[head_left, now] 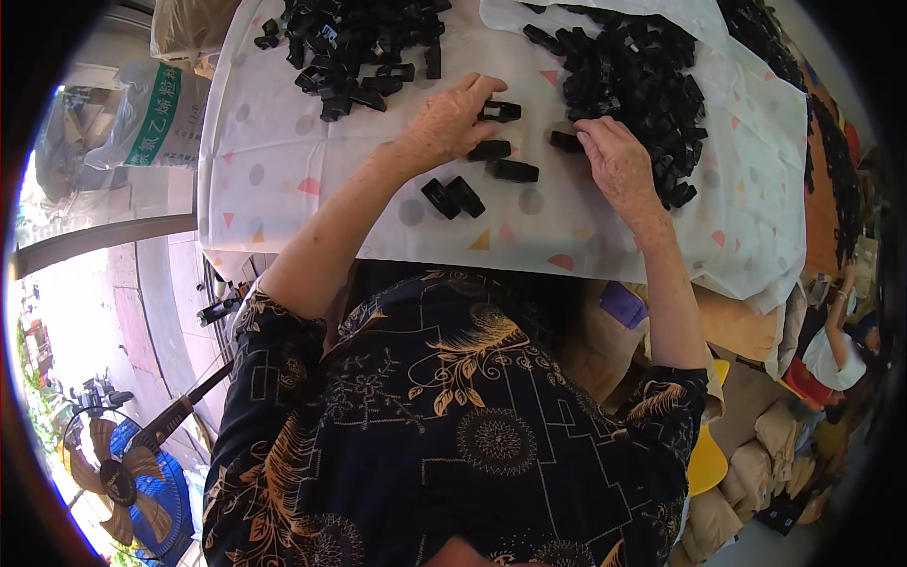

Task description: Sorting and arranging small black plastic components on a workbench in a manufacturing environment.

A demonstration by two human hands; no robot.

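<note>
My left hand reaches over the cloth-covered table, its fingers closed around one end of a small black plastic part with an opening in it. To its right, my right hand pinches another black piece at the fingertips, beside the right-hand heap. Just below my left fingers lie two loose black parts, a shorter one and a longer one. Nearer to me, a pair of black parts rests side by side, tilted.
Heaps of black plastic parts lie at far left and right on the patterned white cloth. At left are a clear plastic bag and a fan. Another person sits at far right, near a yellow stool.
</note>
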